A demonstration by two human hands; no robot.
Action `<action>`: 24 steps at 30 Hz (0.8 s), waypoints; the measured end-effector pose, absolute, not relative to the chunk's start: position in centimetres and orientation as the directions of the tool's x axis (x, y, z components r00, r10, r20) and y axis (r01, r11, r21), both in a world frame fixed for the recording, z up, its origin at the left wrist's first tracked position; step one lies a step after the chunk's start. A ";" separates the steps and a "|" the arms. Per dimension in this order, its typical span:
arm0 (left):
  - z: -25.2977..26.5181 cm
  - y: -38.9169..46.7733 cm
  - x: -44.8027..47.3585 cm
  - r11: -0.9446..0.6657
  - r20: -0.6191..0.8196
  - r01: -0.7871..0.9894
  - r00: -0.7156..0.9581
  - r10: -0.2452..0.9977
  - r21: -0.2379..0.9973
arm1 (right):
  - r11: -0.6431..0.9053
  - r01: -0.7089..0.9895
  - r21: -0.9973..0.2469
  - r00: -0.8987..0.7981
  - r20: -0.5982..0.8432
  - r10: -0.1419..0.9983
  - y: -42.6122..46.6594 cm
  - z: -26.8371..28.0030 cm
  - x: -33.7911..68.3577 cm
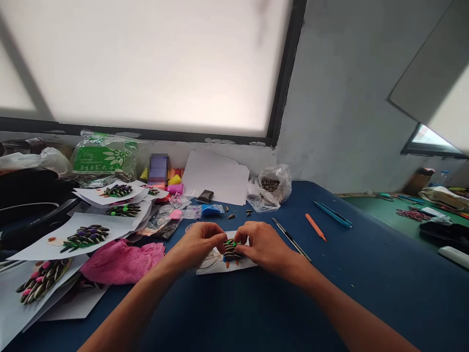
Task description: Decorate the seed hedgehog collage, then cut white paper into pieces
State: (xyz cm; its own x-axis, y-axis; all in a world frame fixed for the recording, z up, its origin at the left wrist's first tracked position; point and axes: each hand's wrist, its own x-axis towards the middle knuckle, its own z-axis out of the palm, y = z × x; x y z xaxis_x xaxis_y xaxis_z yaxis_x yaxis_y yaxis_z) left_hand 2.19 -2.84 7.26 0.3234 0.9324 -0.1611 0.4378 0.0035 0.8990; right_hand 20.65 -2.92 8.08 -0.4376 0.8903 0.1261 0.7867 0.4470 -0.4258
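Observation:
A small white paper (pixel 216 268) lies on the blue table in front of me. On it is a cluster of striped sunflower seeds (pixel 230 254) with green clay bits, a blue patch and two orange clay pieces below. My right hand (pixel 262 244) bends over the cluster's right side, thumb and forefinger pinched at a green clay ball (pixel 235 244). At the cluster's left edge, the fingers of my left hand (pixel 201 243) are curled together; anything between their tips is too small to make out.
Seed-covered papers (pixel 120 225) and a pink cloth (pixel 124 261) lie left. Behind stand a bag of seeds (pixel 271 185), white sheets (pixel 214 176) and colourful clay packets (pixel 212 209). Tweezers (pixel 291 238), an orange marker (pixel 315 227) and a blue tool (pixel 332 214) lie right.

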 end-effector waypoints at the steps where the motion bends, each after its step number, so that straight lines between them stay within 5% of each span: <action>1: 7.2 -2.8 2.1 -0.005 -0.158 0.444 0.328 0.931 0.896 | 0.446 0.785 -0.430 -0.437 0.128 0.891 -2.9 8.0 20.7; 24: 5.6 -1.9 1.7 -0.109 -0.094 0.465 0.392 0.915 0.878 | 0.512 0.787 -0.345 -0.487 0.163 0.858 -3.0 7.3 20.6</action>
